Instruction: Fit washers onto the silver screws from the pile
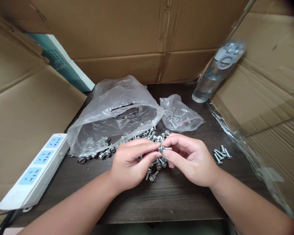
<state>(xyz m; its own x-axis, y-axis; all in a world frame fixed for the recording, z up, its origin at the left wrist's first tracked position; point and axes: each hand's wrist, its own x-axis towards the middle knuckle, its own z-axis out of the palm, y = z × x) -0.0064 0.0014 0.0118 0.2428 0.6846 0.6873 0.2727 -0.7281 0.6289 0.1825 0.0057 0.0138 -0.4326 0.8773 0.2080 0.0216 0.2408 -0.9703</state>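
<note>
Pinching a steel bolt (165, 148), left grip (133, 162) and right grip (191, 160) both clamped on it, above a heap of bolts (152, 134).

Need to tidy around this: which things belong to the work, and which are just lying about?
Work: left hand, right hand, held bolt, bolt pile, loose bolts, large bag, small bag.

Lying about: power strip, water bottle, cardboard.
</note>
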